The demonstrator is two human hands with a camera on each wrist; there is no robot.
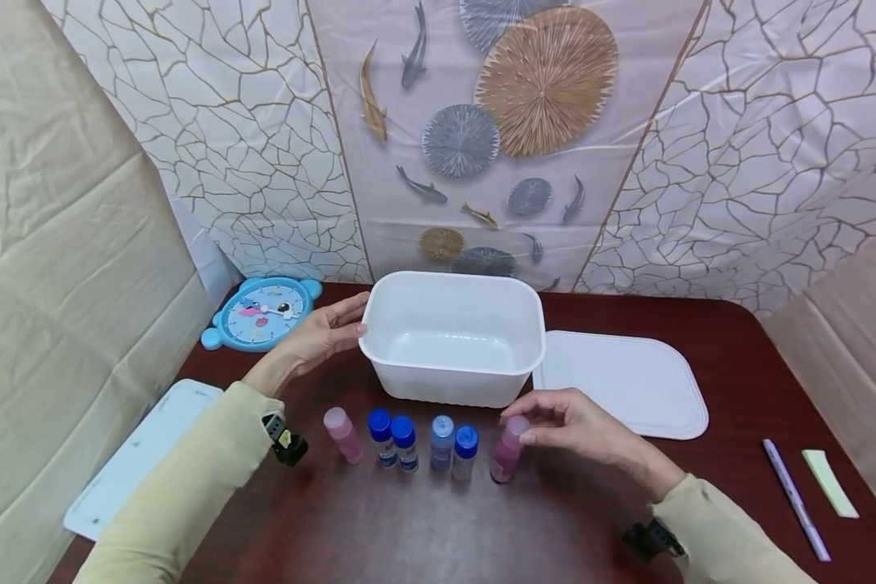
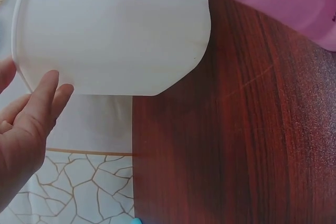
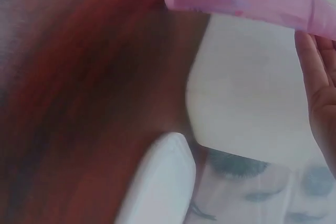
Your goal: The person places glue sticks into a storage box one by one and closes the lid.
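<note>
A white plastic tub stands upright near the back of the table, its inside bare. My left hand touches the tub's left wall and rim with extended fingers, also seen in the left wrist view. In front of the tub, my right hand pinches a small pink bottle near its top; the bottle stands slightly tilted. To its left, in a row, stand a clear blue-capped bottle, a light blue bottle, two dark-blue-capped bottles and another pink bottle.
A white lid lies right of the tub. A blue animal-shaped clock sits at the back left, a white board at the left edge. A purple pen and pale green paper strip lie at the right.
</note>
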